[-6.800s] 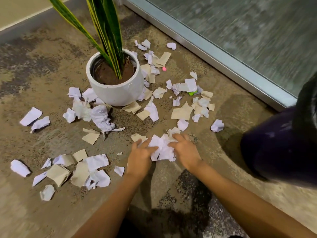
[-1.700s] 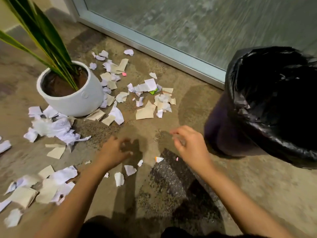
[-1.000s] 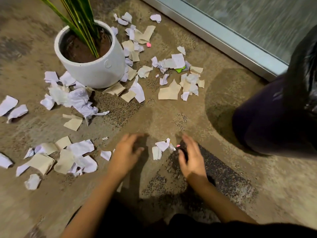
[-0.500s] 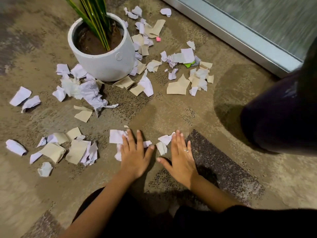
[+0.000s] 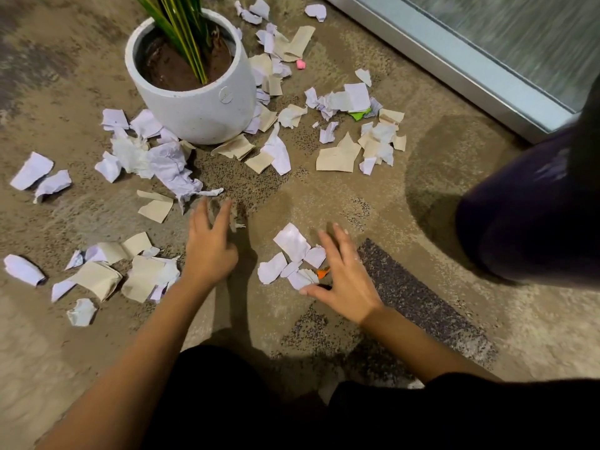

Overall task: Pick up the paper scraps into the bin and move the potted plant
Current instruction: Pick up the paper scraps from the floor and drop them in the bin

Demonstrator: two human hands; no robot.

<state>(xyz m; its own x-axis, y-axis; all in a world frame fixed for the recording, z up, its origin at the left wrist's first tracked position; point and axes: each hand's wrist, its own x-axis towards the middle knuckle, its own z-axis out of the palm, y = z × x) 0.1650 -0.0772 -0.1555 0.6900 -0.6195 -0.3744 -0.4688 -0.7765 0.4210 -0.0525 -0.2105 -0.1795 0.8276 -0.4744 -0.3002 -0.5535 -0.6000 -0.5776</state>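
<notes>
Both hands bare, fingers spread, holding nothing. Left hand [image 5: 207, 251] hovers in front of the pot [image 5: 194, 92]; right hand [image 5: 344, 280] sits at a small pile [image 5: 292, 258] further right, thumb at its near edge.

Risks:
- Thin scraps lie flat on the carpet [image 5: 324, 206], so a loose scoop will likely shed bits on the way to the bin [image 5: 532, 216], right of the pot.
- Scraps tucked against the pot base probably get missed unless the pot moves first.

Count: 1 pot, 1 bin, about 6 scraps in the pile, dozens more around the pot.
</notes>
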